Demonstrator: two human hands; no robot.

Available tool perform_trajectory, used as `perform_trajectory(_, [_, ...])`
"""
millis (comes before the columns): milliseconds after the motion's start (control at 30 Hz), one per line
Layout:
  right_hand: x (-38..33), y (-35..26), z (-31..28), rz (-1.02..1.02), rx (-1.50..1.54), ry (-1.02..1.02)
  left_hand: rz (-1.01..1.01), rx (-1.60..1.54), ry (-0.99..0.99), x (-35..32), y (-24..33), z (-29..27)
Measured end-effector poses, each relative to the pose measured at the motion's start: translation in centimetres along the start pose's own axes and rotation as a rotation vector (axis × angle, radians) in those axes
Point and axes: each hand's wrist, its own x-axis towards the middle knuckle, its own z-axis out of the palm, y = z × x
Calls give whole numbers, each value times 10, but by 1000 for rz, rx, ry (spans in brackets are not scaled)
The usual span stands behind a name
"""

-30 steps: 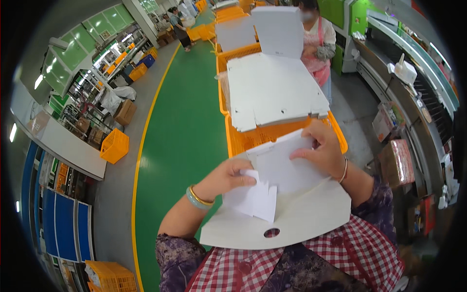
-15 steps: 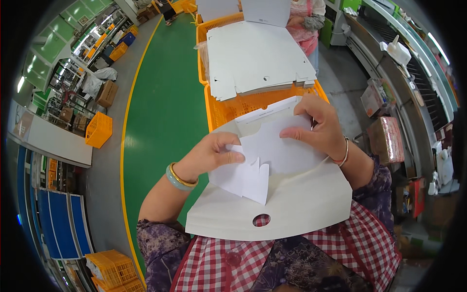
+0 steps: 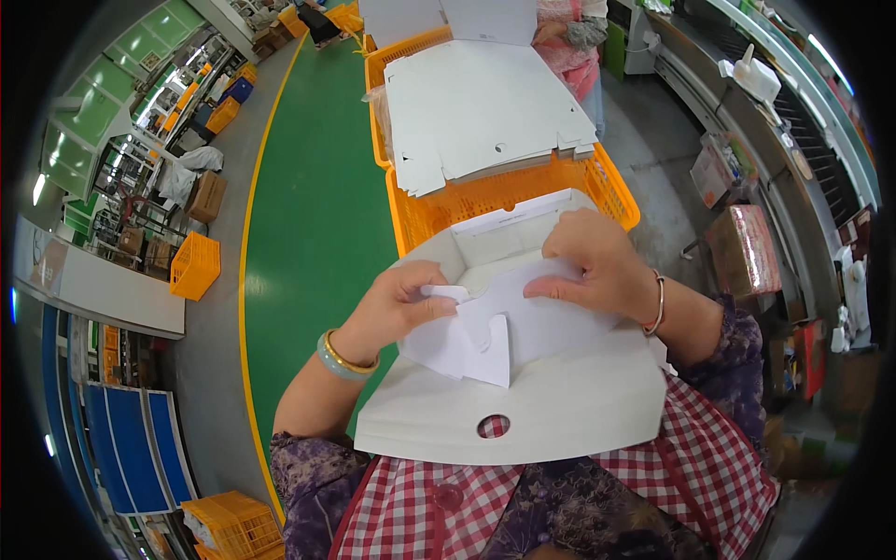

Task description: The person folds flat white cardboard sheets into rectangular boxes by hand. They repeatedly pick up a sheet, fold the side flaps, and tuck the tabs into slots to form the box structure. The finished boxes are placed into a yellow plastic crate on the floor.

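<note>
A pale cardboard box blank, partly folded up, rests against my checked apron, with an oval hole in its near flap. Over its middle lies a white cut-out paper sheet with slots and a curved tab. My left hand pinches the sheet's left side between thumb and fingers. On the other side, my right hand grips the sheet's upper right edge, thumb on top and fingers bent behind. Beyond the folded box stands a far wall with a printed strip.
Ahead, an orange crate carries a stack of flat white cardboard blanks. Another person is beyond it on the right. A wrapped carton stands at right beside a conveyor. Green floor with a yellow line runs along the left.
Both hands have moved slightly lower with the white sheet, which now sits deeper in the box. More of the box's far inside shows. The view has shifted a little.
</note>
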Motion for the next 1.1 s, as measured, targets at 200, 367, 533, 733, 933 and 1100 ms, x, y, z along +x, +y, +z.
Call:
perform_trajectory(200, [-16,6,2,29,-8,-112,172,373,158,-11,3,10])
perform_trajectory(367, [-19,18,-4,-9,-32,-158,296,776,92,-14,15,3])
perform_trajectory(533, [-26,31,-23,-9,-164,-229,86,896,98,-21,24,12])
perform_trajectory(733, [-43,47,-11,60,-141,-244,22,1032,123,-6,33,29])
perform_trajectory(933, [-61,57,-13,36,-211,-241,-108,1139,160,7,18,59])
perform_trajectory(1100, [-76,88,-23,71,-34,-236,56,896,167,2,-13,31])
